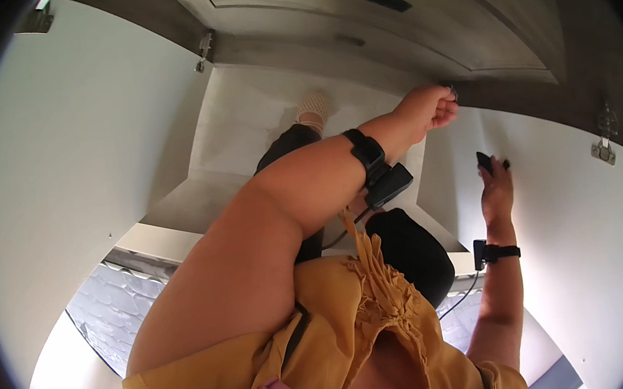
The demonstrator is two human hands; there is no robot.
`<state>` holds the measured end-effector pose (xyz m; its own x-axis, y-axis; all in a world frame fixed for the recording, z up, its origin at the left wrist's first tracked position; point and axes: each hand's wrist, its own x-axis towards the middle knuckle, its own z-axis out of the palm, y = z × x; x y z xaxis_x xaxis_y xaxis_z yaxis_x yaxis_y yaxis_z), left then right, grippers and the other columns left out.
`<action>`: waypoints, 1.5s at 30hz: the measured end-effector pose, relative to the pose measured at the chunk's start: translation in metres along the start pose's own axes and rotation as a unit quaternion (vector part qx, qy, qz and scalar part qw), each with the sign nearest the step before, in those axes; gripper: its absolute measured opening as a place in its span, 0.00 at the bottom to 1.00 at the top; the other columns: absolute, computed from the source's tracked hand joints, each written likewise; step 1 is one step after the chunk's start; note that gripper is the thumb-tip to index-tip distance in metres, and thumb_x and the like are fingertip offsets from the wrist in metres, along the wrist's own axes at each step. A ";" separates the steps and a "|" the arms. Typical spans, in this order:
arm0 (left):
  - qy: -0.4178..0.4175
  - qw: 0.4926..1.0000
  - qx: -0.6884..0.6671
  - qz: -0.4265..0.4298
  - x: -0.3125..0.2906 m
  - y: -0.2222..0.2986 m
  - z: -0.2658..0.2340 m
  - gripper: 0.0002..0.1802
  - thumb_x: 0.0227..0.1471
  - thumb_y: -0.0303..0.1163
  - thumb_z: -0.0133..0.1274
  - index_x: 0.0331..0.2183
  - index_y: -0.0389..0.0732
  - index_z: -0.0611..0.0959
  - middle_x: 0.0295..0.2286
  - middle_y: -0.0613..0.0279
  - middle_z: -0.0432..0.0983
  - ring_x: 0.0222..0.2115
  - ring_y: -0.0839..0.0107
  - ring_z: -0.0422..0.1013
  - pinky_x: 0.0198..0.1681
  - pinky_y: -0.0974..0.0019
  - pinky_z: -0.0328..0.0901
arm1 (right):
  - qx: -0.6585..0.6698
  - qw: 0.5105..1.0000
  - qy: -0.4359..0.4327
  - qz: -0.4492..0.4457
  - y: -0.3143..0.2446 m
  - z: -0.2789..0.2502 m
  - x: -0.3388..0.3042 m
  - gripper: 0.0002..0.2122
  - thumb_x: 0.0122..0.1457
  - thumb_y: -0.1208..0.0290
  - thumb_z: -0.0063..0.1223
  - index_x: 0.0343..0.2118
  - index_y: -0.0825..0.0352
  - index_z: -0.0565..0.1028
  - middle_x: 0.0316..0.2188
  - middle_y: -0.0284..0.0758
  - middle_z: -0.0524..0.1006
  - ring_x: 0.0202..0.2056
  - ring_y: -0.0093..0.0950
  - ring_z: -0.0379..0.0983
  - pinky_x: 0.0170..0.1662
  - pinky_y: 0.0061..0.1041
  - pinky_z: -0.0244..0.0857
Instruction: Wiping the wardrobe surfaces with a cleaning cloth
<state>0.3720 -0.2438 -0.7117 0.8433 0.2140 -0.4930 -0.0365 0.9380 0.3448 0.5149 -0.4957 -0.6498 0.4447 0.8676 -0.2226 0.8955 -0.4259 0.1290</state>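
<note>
Head cam | left hand fisted around door handle, looks mid-pull | right hand clutching dark object | next probably needs steady tug

Bright, even daylight, soft shadows; heavy fisheye bend w/ dark vignette, edges maybe slightly blurred.

mustard-yellow ruffled top, black trousers, a cream woven shoe. both wrist bands are black. grey-brown wood-grain door, white walls, pale floor tiles; the quilted white surface looks faintly patterned, possibly diamond-stitched.
</note>
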 end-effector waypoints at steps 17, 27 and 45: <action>-0.104 0.992 0.053 -0.042 -0.100 0.050 -0.105 0.27 0.62 0.52 0.44 0.52 0.44 0.74 0.47 0.62 0.73 0.49 0.68 0.68 0.52 0.60 0.64 | 0.890 0.442 -0.072 0.088 -0.210 -0.131 0.053 0.21 0.70 0.61 0.33 0.58 0.71 0.66 0.55 0.39 0.71 0.53 0.31 0.69 0.56 0.35 0.62; -0.079 0.980 0.142 0.119 -0.279 0.110 -0.053 0.25 0.60 0.48 0.49 0.53 0.42 0.73 0.49 0.61 0.70 0.53 0.65 0.65 0.52 0.53 0.65 | 0.862 0.488 -0.118 0.064 -0.319 -0.182 0.043 0.20 0.71 0.58 0.30 0.54 0.68 0.69 0.49 0.39 0.74 0.47 0.31 0.73 0.49 0.30 0.66; -0.036 0.941 0.165 0.294 -0.387 0.078 0.005 0.17 0.58 0.38 0.47 0.45 0.38 0.77 0.45 0.59 0.76 0.43 0.66 0.72 0.43 0.63 0.66 | 0.751 0.645 0.037 -0.136 -0.304 -0.211 -0.086 0.27 0.64 0.55 0.48 0.60 0.68 0.63 0.50 0.37 0.71 0.47 0.27 0.69 0.51 0.27 0.64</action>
<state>0.0454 -0.2544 -0.4901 0.7636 0.6397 -0.0879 -0.3501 0.5245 0.7761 0.2007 -0.3868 -0.4660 0.3146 0.9491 0.0145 -0.0298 0.0252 -0.9992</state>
